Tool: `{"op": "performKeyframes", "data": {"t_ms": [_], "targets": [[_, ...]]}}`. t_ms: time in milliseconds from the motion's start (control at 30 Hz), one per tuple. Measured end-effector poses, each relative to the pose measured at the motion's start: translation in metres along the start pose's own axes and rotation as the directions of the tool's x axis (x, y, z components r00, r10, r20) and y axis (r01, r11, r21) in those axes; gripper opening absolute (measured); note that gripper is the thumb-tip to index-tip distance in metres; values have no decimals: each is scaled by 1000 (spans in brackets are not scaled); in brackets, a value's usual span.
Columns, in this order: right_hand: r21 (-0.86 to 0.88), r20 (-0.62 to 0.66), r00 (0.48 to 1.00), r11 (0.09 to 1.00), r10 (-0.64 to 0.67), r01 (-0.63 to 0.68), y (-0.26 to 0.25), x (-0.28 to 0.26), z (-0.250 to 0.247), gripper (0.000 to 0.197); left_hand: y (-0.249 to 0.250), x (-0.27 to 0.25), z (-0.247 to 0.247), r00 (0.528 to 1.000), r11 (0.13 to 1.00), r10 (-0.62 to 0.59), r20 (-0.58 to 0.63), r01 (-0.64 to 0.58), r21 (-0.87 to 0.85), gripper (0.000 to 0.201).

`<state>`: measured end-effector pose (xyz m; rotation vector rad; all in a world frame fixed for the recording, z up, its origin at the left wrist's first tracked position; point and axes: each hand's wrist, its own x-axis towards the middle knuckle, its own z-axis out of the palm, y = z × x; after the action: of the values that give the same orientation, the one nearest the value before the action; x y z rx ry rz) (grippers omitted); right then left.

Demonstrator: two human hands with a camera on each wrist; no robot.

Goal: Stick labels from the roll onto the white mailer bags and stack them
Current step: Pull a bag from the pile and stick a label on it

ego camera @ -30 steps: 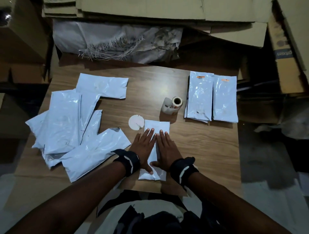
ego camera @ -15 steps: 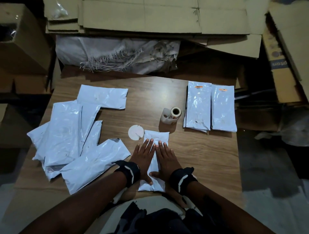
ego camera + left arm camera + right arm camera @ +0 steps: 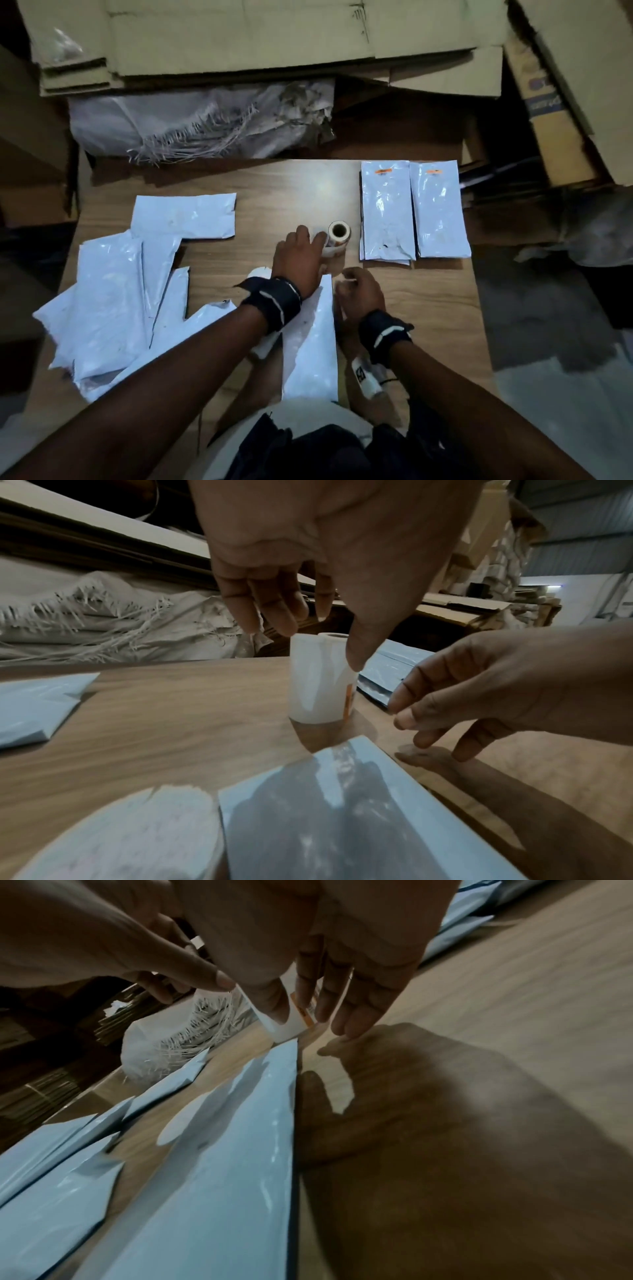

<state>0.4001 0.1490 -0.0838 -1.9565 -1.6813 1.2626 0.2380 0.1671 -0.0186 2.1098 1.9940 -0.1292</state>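
The label roll (image 3: 338,236) stands upright on the wooden table (image 3: 428,325). My left hand (image 3: 317,240) reaches forward and grips it, thumb on the near side and fingers (image 3: 274,615) over the top. My right hand (image 3: 344,282) hovers just right of the roll (image 3: 318,680), fingers loosely curled and holding nothing. A folded white mailer bag (image 3: 311,342) lies lengthwise under my forearms. Two stacks of labelled bags (image 3: 385,212) lie at the far right. A loose pile of unlabelled bags (image 3: 113,291) covers the left side.
A white paper disc (image 3: 257,273) lies left of the folded bag, half under my left wrist. Behind the table lie a frayed woven sack (image 3: 205,120) and flattened cardboard (image 3: 239,34). More cardboard boxes (image 3: 565,102) stand to the right.
Both hands have lifted off the folded bag they were pressing flat. The left went forward to the roll, and the right moved up beside it.
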Motion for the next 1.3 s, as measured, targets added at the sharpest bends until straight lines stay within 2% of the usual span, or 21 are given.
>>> {"op": "performKeyframes", "data": {"t_ms": [100,267,467,633,833,967,1300], "targets": [[-8,-53,996,998,68,-68,-15,15,-1,30,4,18,4,997,998,-44,58,41,55,42],[-68,-78,995,996,54,-59,-29,33,4,26,7,35,19,986,996,-82,142,75,58,34],[-99,-62,996,992,72,-78,-35,42,0,26,5,47,32,969,991,-109,223,122,-46,30],[-157,-44,997,986,56,-62,-33,43,-1,24,4,53,31,974,993,-54,219,74,-87,32],[-313,-21,998,948,-61,51,-31,43,-4,22,9,53,32,989,999,-15,149,9,36,28],[-407,23,990,904,-136,133,-31,44,-10,20,5,54,28,984,994,58,171,-72,77,22],[-423,54,993,899,-101,114,-37,45,-11,25,3,57,23,971,986,115,212,-137,90,19]]}}
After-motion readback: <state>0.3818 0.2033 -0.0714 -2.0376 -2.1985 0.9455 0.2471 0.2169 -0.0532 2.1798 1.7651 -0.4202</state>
